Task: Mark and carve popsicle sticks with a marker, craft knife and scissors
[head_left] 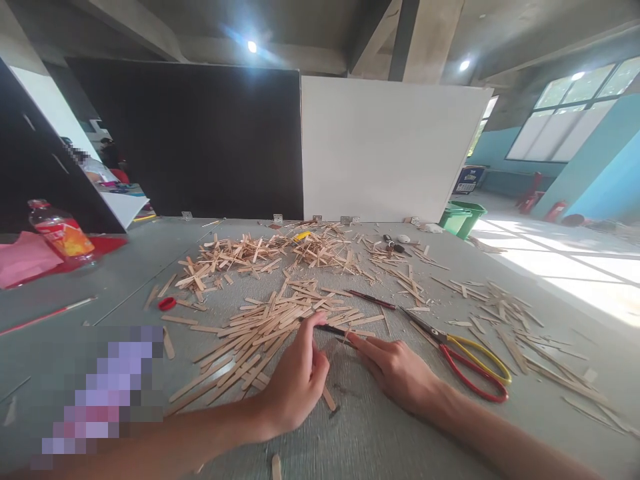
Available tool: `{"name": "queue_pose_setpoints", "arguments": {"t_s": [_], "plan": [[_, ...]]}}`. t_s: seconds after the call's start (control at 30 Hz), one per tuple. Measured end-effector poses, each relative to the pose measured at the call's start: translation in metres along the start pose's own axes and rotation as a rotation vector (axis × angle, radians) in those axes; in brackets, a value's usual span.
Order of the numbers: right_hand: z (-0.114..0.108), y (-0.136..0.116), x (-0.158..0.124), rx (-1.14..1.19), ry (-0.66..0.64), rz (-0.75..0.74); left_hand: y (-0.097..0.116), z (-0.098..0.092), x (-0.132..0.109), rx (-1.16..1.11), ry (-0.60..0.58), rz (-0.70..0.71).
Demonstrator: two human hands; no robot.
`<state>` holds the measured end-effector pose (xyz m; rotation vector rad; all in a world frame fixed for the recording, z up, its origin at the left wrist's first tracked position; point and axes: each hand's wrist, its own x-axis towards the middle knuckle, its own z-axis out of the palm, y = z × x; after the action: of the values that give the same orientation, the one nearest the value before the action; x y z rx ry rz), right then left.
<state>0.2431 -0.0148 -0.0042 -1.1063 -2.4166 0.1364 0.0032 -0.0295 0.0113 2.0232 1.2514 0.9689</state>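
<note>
My left hand (299, 377) is closed, its index finger and thumb bent around a dark, slim, rod-like tool (333, 329). The tool reaches across to the fingertips of my right hand (397, 365), whose fingers are pressed together just above the table. A thin pale sliver shows at those fingertips; what else they hold is hidden. Behind my hands lies a fanned pile of wooden craft sticks (265, 333). One short craft stick (329, 399) lies below my left hand. To the right rest scissors (445, 340) with one yellow and one red handle, beside a dark red pen-like tool (371, 299).
More craft sticks (240, 252) are heaped at the back, with a yellow item (303, 235) on top. Keys (393, 245) lie nearby. A red ring-shaped object (167, 304) and a drink bottle (63, 233) stand left. A black-and-white partition (390, 147) rises behind the table.
</note>
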Motion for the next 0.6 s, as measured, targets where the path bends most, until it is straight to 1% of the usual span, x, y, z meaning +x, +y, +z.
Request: {"name": "queue_pose_setpoints", "arguments": {"t_s": [0.1,0.23,0.37,0.47,0.53,0.57,0.6], "plan": [[-0.001,-0.001,0.002,-0.005,-0.039,0.009,0.0,-0.001,0.0,0.003,-0.008,-0.012],[-0.002,-0.003,0.002,0.027,-0.034,0.016,-0.001,0.0,-0.002,-0.004,0.001,0.012],[-0.003,-0.001,0.001,0.07,-0.009,0.014,-0.004,0.0,-0.001,-0.023,-0.052,-0.04],[-0.01,-0.007,0.003,0.159,0.021,0.025,-0.005,-0.001,0.001,-0.037,-0.1,-0.081],[-0.02,-0.018,0.007,0.289,-0.007,0.112,-0.003,-0.003,0.002,-0.032,-0.121,-0.092],[-0.026,-0.024,0.009,0.387,-0.039,0.204,-0.001,-0.003,0.003,-0.033,-0.128,-0.091],[-0.032,-0.032,0.011,0.515,-0.1,0.294,0.0,-0.004,0.004,-0.037,-0.13,-0.086]]}}
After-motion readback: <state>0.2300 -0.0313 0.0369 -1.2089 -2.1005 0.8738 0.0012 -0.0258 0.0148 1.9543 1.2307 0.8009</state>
